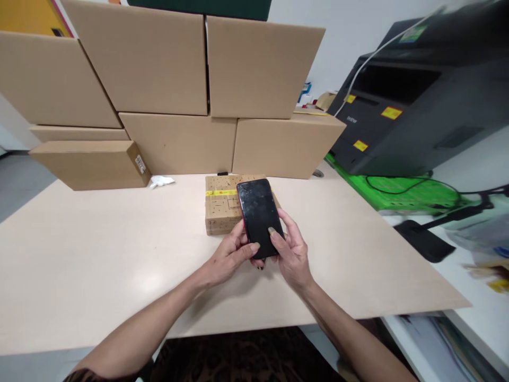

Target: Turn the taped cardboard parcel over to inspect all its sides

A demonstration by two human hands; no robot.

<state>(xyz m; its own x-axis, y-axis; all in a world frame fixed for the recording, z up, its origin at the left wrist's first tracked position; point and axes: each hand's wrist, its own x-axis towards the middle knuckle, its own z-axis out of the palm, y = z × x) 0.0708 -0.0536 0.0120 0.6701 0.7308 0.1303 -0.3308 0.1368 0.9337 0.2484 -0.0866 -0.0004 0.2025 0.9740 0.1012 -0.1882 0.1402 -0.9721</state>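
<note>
A black smartphone (259, 212) with a dark, smudged screen and a reddish edge is held upright between both hands. My left hand (234, 249) grips its lower left side, thumb on the front. My right hand (292, 246) wraps the lower right side, with the thumb over the screen. Most of the fingers behind the phone are hidden. Just beyond it sits a small cardboard box (220, 207) with yellow tape and dark printed marks, partly covered by the phone.
Large cardboard boxes (175, 143) are stacked along the back of the table (99, 265). A flatter box (95, 165) and a crumpled white tissue (161, 181) lie at back left. A dark printer (397, 116) and a black stand base (424, 241) stand at right.
</note>
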